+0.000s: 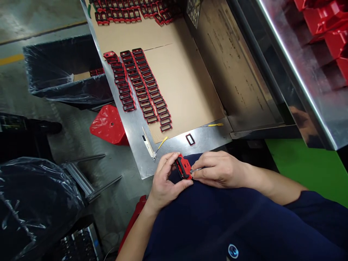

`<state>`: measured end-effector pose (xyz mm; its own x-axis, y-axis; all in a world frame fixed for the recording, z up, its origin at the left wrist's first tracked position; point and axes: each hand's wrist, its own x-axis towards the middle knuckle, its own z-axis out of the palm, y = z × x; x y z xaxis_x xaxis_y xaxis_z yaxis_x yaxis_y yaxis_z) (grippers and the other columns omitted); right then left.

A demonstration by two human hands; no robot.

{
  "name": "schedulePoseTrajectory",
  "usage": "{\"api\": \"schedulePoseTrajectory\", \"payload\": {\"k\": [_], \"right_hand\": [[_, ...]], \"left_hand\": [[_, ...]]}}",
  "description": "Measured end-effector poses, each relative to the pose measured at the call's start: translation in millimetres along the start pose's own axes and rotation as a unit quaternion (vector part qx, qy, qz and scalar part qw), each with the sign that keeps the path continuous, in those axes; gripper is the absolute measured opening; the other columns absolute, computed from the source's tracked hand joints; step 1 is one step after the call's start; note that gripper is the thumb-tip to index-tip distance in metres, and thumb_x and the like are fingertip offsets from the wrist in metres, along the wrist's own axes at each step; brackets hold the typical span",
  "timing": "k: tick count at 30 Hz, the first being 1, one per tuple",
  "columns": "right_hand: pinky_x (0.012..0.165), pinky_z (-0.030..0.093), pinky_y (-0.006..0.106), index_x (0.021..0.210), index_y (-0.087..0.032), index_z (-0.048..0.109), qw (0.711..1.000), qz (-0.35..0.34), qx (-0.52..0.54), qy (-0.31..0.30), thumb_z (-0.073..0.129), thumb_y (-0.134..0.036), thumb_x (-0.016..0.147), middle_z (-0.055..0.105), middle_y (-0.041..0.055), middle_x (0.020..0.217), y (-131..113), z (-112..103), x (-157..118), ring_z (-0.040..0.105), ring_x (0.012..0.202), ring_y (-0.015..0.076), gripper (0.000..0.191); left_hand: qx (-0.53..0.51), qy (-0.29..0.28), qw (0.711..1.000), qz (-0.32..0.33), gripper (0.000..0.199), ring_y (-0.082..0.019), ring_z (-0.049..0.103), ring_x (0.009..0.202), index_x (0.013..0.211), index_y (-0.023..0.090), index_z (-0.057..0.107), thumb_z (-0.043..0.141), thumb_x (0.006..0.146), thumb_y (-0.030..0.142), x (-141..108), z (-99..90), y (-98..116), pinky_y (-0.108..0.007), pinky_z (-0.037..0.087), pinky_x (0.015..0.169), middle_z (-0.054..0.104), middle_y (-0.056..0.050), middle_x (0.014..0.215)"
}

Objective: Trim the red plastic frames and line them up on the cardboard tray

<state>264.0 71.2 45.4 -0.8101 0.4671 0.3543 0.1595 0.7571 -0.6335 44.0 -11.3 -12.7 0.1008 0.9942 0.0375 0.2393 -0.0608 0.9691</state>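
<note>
Close to my body, my left hand [166,181] grips a red and black plastic part [185,166] between thumb and fingers. My right hand [217,169] pinches a thin metal tool [196,170], whose tip meets the right side of that part. Just beyond the hands, a single dark rectangular frame [190,139] lies on the metal table edge. Rows of similar red and black parts [152,87] stand farther away on the cardboard.
Cardboard [187,90] covers much of the metal table [136,145]. Yellow-handled tools [163,143] and a white cutter [148,145] lie near its edge. Left of it are a red stool [107,124] and a plastic-lined bin [65,69]. Red parts [323,21] fill the upper right.
</note>
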Motion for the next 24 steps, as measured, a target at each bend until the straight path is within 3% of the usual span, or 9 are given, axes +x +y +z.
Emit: {"api": "schedulePoseTrajectory", "payload": {"k": [7, 10, 13, 16, 24], "right_hand": [[0.068, 0.054, 0.023, 0.092, -0.016, 0.068, 0.999, -0.017, -0.032, -0.002, 0.060, -0.019, 0.096, 0.073, 0.0043, 0.089, -2, 2, 4, 0.065, 0.077, 0.0127, 0.010], [0.070, 0.055, 0.024, 0.093, -0.016, 0.067, 0.998, -0.005, -0.035, 0.049, 0.062, -0.018, 0.094, 0.073, 0.0053, 0.090, -3, 1, 6, 0.068, 0.078, 0.0129, 0.005], [0.076, 0.057, 0.026, 0.095, -0.016, 0.066, 0.990, 0.056, 0.020, 0.132, 0.070, -0.017, 0.090, 0.074, 0.0061, 0.090, -1, 1, 5, 0.070, 0.083, 0.0146, 0.007], [0.077, 0.058, 0.026, 0.093, -0.017, 0.068, 0.970, 0.140, 0.098, 0.175, 0.076, -0.018, 0.084, 0.074, 0.0051, 0.086, 1, 3, 1, 0.071, 0.082, 0.0145, 0.013], [0.080, 0.057, 0.024, 0.087, -0.017, 0.073, 0.936, 0.224, 0.213, 0.171, 0.074, -0.019, 0.085, 0.074, 0.0051, 0.088, 6, 9, -4, 0.071, 0.085, 0.0137, 0.003]], "left_hand": [[-0.089, 0.025, 0.996, -0.009, 0.070, -0.026, 0.066, 0.111, 0.135, 0.027, 0.053, 0.085, 0.073, 0.026, -1, 4.7, -3, -0.041, 0.058, 0.097, 0.051, -0.012, 0.131], [-0.180, 0.047, 0.983, -0.005, 0.066, -0.023, 0.068, 0.111, 0.132, 0.031, 0.049, 0.082, 0.076, 0.018, 0, 6.9, -1, -0.039, 0.059, 0.095, 0.050, -0.009, 0.134], [-0.258, 0.065, 0.964, -0.023, 0.061, -0.025, 0.064, 0.122, 0.129, 0.032, 0.047, 0.080, 0.078, 0.021, -2, 6.1, 0, -0.038, 0.059, 0.098, 0.051, -0.008, 0.138], [-0.304, 0.084, 0.949, -0.031, 0.059, -0.027, 0.059, 0.129, 0.126, 0.032, 0.050, 0.082, 0.077, 0.024, -5, 4.7, 0, -0.040, 0.057, 0.102, 0.052, -0.007, 0.139], [-0.318, 0.107, 0.942, -0.025, 0.061, -0.028, 0.058, 0.131, 0.126, 0.030, 0.054, 0.085, 0.075, 0.026, -5, 7.7, -5, -0.042, 0.056, 0.104, 0.054, -0.007, 0.141]]}}
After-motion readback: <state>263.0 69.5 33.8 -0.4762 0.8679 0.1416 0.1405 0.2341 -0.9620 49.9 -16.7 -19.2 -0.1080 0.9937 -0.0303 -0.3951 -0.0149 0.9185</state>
